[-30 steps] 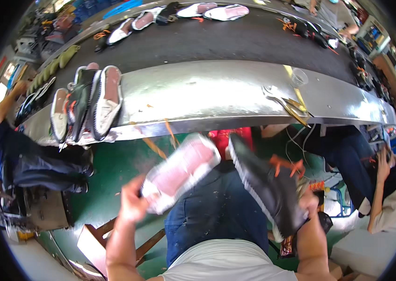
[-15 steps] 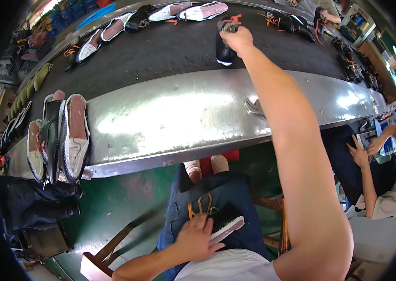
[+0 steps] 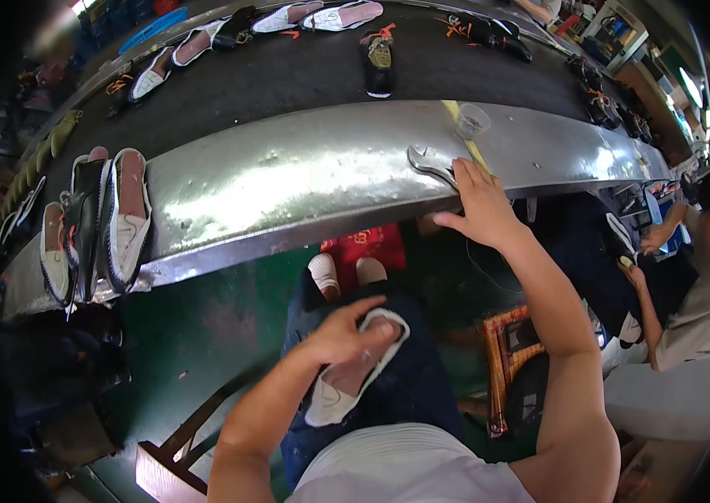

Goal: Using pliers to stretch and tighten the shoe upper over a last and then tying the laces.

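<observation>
On my lap lies a shoe upper [image 3: 342, 377] with its pinkish inside and white stitched rim facing up. My left hand [image 3: 342, 335] grips its upper end, the thumb on the pink inside. My right hand [image 3: 485, 205] rests at the edge of the metal bench, fingers stretched over the handle end of an adjustable wrench [image 3: 430, 159], thumb apart below. Whether the fingertips press on the handle is hidden. Beyond the bench, a black shoe [image 3: 379, 71] with an olive inner part and orange lace lies on the dark belt.
The shiny metal bench [image 3: 246, 180] runs before me; a clear plastic cup [image 3: 472, 121] stands on it beside a yellow strip [image 3: 477, 155]. Several shoe uppers [image 3: 128, 218] lean at its left end. More shoes [image 3: 342, 15] line the belt. A co-worker [image 3: 690, 285] sits at right.
My right hand has let go of the black shoe on the belt and come back to the bench edge by the wrench. The upper on my lap has been turned inside-up in my left hand.
</observation>
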Motion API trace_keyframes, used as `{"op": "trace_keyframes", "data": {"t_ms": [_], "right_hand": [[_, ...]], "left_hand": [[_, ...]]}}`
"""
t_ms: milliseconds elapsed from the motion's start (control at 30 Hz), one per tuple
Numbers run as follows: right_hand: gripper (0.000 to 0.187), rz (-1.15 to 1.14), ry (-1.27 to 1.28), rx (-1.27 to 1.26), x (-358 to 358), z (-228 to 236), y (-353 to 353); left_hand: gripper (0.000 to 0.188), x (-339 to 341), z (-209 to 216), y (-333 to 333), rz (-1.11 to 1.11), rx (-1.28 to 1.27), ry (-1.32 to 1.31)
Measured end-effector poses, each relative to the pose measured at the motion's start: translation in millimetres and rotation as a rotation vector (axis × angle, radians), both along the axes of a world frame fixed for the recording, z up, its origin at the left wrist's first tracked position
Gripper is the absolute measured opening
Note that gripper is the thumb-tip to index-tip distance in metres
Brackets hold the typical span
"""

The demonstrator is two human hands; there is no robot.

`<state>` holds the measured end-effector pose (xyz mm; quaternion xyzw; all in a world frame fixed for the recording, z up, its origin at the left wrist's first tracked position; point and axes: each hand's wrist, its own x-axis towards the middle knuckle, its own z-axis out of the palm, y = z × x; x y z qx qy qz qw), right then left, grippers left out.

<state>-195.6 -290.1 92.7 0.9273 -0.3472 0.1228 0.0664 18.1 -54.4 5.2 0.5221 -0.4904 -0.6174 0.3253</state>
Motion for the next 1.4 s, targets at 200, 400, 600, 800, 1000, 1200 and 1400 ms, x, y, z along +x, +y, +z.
{"op": "trace_keyframes", "data": {"t_ms": [200, 400, 600, 800, 1000, 1200, 1400], "right_hand": [[0.04, -0.005, -0.368, 0.286, -34.4, 5.3, 50.3], [0.031, -0.142, -0.474, 1.459, -72.6, -4.9, 217.6], [0.027, -0.028, -0.5, 1.679, -51.9, -24.3, 280.0], [0.028, 0.035, -0.499, 1.794, -43.1, -11.3, 258.0], [0.031, -0.025, -0.913, 2.492, -50.7, -23.7, 238.3], [0.033, -0.146, -0.35, 1.981, -43.8, -19.1, 223.2], [0.023, -0.144, -0.088, 1.664, -28.8, -42.4, 198.7]], "left_hand": [[0.088, -6.9, -1.6, 44.8, 0.469, -0.356, 0.186], [0.077, -11.0, 3.3, 78.6, 0.443, -0.21, 0.541], [0.056, -13.2, 12.0, 90.4, 0.437, -0.281, 0.321], [0.055, -29.7, -0.1, 87.3, 0.502, -0.246, 0.344], [0.057, -20.5, -21.1, 78.6, 0.403, -0.324, 0.128], [0.057, -14.9, -17.9, 69.2, 0.313, -0.411, -0.087], [0.045, -5.6, -46.2, 54.3, 0.346, -0.181, 0.012]]}}
